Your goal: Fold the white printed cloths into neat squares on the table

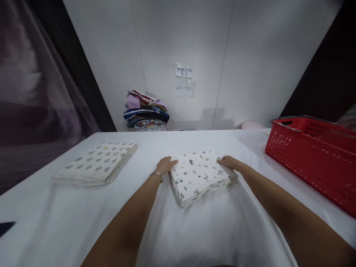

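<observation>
In the head view a folded white cloth [198, 172] with small printed plants and animals lies in front of me. It is layered in a thick, flat rectangle, slightly turned. My left hand [166, 164], with a bracelet on the wrist, holds its far left corner, thumb on the top layer. At the far right edge my right hand [229, 162] grips the same cloth, fingers over the top. What the fingers do beneath the edges is hidden. To the left rests another folded white cloth [96, 163] with grey leaf-like shapes, apart from both hands.
A red plastic basket [311, 159] with a metal handle stands at the right of the white table [144, 218]. Behind the far edge rises a pile of folded fabrics [146, 111], against a white wall with paper notes [184, 89]. A dark curtain [41, 85] hangs at left.
</observation>
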